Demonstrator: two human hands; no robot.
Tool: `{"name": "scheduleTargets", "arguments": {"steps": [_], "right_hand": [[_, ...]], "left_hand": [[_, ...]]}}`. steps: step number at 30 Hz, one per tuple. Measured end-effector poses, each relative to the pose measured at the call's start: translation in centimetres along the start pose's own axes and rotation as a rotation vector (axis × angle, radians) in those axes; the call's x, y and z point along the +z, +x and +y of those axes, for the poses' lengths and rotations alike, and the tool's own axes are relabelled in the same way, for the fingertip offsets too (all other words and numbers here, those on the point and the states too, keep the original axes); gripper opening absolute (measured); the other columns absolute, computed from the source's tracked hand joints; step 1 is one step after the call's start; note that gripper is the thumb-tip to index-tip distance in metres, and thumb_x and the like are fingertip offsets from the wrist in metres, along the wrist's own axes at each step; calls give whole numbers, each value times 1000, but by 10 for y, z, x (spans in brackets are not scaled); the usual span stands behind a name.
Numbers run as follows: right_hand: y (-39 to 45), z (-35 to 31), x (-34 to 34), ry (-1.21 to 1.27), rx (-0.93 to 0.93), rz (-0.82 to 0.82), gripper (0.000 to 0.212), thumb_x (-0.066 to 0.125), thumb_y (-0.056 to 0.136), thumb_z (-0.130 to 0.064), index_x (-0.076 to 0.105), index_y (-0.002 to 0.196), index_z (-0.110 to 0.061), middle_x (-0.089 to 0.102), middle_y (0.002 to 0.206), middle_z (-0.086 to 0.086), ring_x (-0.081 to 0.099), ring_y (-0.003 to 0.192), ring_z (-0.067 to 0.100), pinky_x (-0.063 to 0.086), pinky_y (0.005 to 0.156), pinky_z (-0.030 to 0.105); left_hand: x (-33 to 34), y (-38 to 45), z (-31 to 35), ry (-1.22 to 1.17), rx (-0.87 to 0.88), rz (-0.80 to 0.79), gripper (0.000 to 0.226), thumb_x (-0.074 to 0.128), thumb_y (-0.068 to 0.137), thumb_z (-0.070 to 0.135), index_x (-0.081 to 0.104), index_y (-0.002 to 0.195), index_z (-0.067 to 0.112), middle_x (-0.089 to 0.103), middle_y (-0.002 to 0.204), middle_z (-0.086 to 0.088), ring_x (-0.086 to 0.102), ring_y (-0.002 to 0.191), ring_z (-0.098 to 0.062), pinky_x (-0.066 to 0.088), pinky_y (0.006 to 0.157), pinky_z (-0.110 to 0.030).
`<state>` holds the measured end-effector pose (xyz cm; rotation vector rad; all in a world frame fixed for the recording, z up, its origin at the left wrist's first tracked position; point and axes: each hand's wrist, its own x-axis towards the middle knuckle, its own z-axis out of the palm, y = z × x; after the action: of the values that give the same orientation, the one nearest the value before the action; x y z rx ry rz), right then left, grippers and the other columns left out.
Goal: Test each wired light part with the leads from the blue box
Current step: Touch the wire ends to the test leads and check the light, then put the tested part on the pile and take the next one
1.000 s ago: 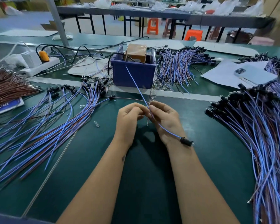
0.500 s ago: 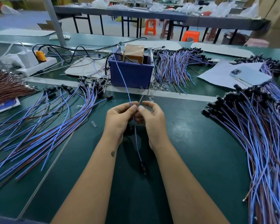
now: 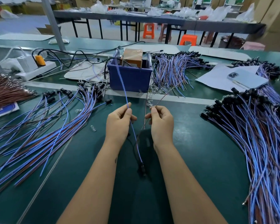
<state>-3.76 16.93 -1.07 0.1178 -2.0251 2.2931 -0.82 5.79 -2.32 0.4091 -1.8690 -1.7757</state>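
1. Up front in the head view, both forearms reach forward over the green table [image 3: 192, 143], the hands level with each other and a small gap between them
2. Left hand [image 3: 118, 122] is turned thumb-up, its thumb and forefinger pinching a blue wire [image 3: 122, 84]; the other fingers curl loosely under
3. That blue wire runs up and away to the blue box [image 3: 129, 78] and also drops below the hand toward a black socket [image 3: 141, 165] hanging between the wrists, just above the table
4. Right hand [image 3: 162, 122] mirrors it, thumb and forefinger pinching a thin brown wire [image 3: 165, 94] that slants up to the right; its far end is too blurred to follow
5. Below the right hand the brown wire falls in beside the blue one toward the same socket
6. Blue box stands just beyond the hands, across a pale strip in the table, with a brown carton [image 3: 132, 57] standing in it
7. Left pile of wired parts [image 3: 44, 135] fans across the table, well apart from the left arm
8. Right pile of wired parts [image 3: 257, 143] lies beside the right forearm, black sockets at its upper end
9. Phone [image 3: 247, 78] rests on white paper beyond the right pile, and a white power strip [image 3: 34, 70] sits at far left
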Motion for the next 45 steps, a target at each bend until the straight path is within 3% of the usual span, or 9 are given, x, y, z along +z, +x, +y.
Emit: {"name": "scheduleTargets", "arguments": {"steps": [5, 8, 13, 18, 25, 27, 30, 35, 45], "right_hand": [[3, 2, -4, -163, -128, 11, 18, 50, 98, -14, 64, 93, -22, 51, 63, -11, 41, 52, 0, 36, 53, 11], [3, 4, -4, -220, -154, -13, 17, 51, 98, -15, 67, 98, -20, 51, 61, -10, 39, 48, 1, 33, 50, 12], [4, 4, 1, -255, -152, -38, 17, 51, 98, -17, 67, 98, -19, 49, 60, -4, 35, 50, 6, 33, 52, 22], [8, 5, 0, -250, -115, 3, 16, 50, 98, -19, 67, 98, -19, 56, 63, -6, 42, 49, 2, 37, 52, 16], [11, 5, 1, -268, -85, 4, 16, 49, 99, -20, 64, 94, -23, 57, 63, -7, 45, 49, 0, 39, 52, 15], [10, 5, 1, -264, -87, 6, 16, 49, 99, -20, 63, 91, -25, 56, 63, -7, 46, 51, 0, 42, 56, 19], [10, 4, -1, -259, -77, 12, 17, 50, 99, -22, 61, 89, -30, 58, 67, -9, 50, 59, 4, 50, 68, 32], [9, 2, -1, -251, -73, 16, 21, 50, 99, -21, 59, 85, -34, 59, 68, -9, 53, 63, 8, 52, 72, 38], [10, 5, -2, -227, -56, 30, 16, 49, 99, -20, 62, 92, -27, 58, 63, -9, 52, 53, 0, 49, 62, 25]], "left_hand": [[-14, 3, -3, 310, 69, 72, 42, 50, 98, 16, 51, 139, 20, 59, 64, 1, 45, 48, 0, 37, 51, -11], [-21, 7, -4, 417, 61, 105, 42, 49, 97, 19, 53, 138, 23, 53, 68, -8, 40, 54, -12, 38, 54, -25], [-20, 8, -4, 471, 87, 91, 41, 49, 95, 17, 57, 134, 24, 39, 58, 3, 33, 50, -8, 32, 47, -16], [-18, 8, -3, 517, 101, 79, 39, 49, 94, 15, 61, 130, 25, 37, 42, 12, 41, 49, -2, 34, 49, -11], [-19, 10, -4, 478, 65, 94, 40, 49, 94, 16, 60, 131, 24, 36, 45, 12, 38, 48, -5, 34, 49, -20], [-20, 11, -4, 468, 57, 95, 36, 49, 93, 16, 66, 121, 30, 37, 49, 10, 36, 49, -7, 36, 53, -27], [-20, 12, -5, 442, 74, 93, 31, 48, 91, 17, 60, 84, 45, 42, 59, -3, 37, 56, -16, 37, 58, -31], [-21, 17, -10, 408, 40, 117, 36, 50, 91, 16, 66, 122, 23, 49, 62, -5, 44, 59, -16, 40, 58, -30], [-22, 16, -11, 400, 39, 119, 38, 50, 93, 16, 62, 129, 20, 53, 64, -5, 48, 61, -16, 44, 61, -31]]}}
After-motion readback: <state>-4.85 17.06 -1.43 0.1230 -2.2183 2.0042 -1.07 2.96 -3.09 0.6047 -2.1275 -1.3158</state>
